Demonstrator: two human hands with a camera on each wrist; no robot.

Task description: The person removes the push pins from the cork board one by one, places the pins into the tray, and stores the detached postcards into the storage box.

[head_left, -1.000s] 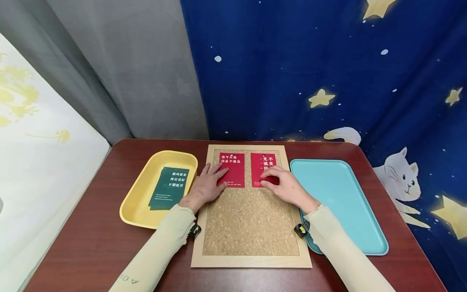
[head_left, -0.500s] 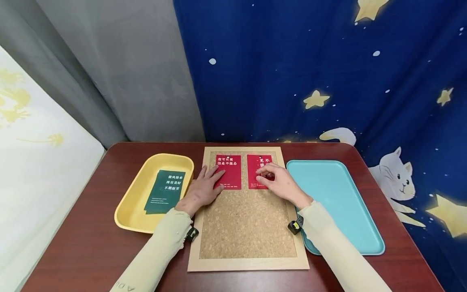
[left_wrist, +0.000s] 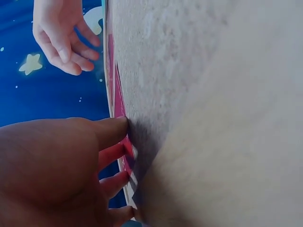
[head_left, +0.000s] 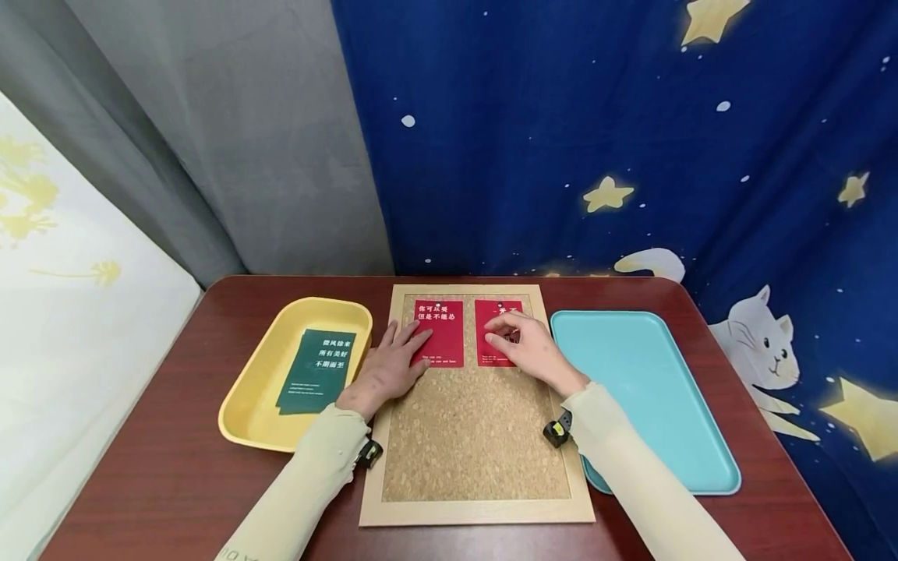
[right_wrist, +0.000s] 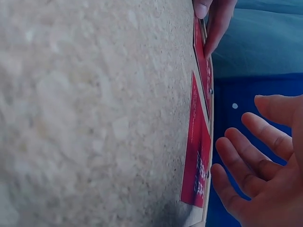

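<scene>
Two red cards with white writing lie side by side near the top of a wood-framed cork board [head_left: 477, 436]. A small pin shows at the top edge of each. My left hand [head_left: 386, 370] rests its spread fingertips on the left red card [head_left: 445, 335]. Over the right red card [head_left: 487, 355] hovers my right hand [head_left: 535, 349], its fingers loosely bent and hiding part of the writing. The right wrist view shows that right hand [right_wrist: 265, 170] holding nothing, raised off the board.
To the left stands a yellow basin [head_left: 245, 409] with dark green cards [head_left: 316, 374] inside. A light blue tray [head_left: 652, 389] lies to the right, partly under the right forearm. All sit on a dark red table [head_left: 161, 436], with curtains behind.
My right hand has shifted a little left over the right card. My left hand has stayed on the left card. The head view has moved slightly.
</scene>
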